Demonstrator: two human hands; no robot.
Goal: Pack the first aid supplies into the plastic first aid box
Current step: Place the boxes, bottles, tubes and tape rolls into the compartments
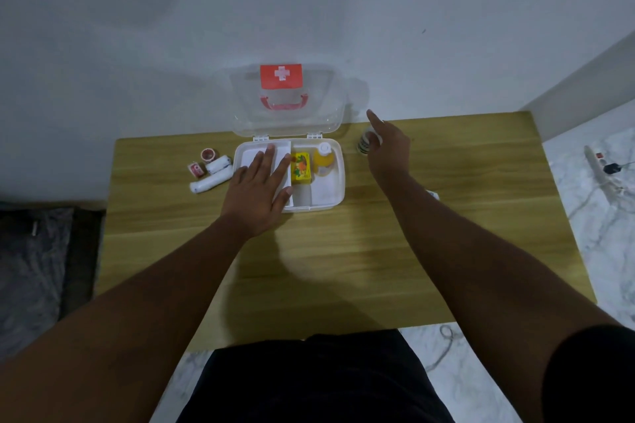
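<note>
The white plastic first aid box (338,178) stands open at the far middle of the table, its clear lid (287,103) with a red cross label leaning back against the wall. Inside lie a yellow carton (301,166) and an orange bottle (324,156). My left hand (259,189) rests flat, fingers spread, on the white tray in the box's left half. My right hand (386,148) is over a small white bottle (364,142) right of the box, fingers around it, index finger pointing up. Two bandage rolls (213,177) and tape rolls (208,154) lie left of the box.
The wooden table (343,251) stands against a white wall. A small white object (433,195) peeks out behind my right forearm. A power strip and cables (601,165) lie on the marble floor to the right. Dark fabric (31,268) sits at the left.
</note>
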